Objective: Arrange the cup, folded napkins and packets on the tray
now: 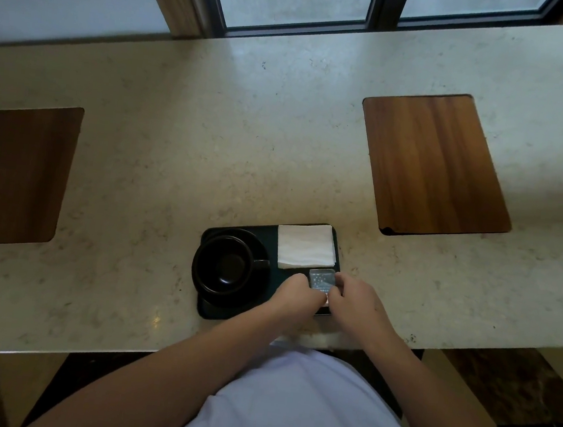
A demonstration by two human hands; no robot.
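Two hands on the packets (322,279) at the near right corner of the tray (209,309), just below the folded napkins (305,246) and right of the black cup (222,264) on its saucer. Left hand (295,292) and right hand (356,301) curled in from each side, fingertips pinching the packets between them, top packet poking out past the fingers. Looks like the last step, squaring up the packets; next, let go gently.

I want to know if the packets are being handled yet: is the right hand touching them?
Touching. The head view shows the right hand with fingers curled onto the near right edge of the packets on the tray.
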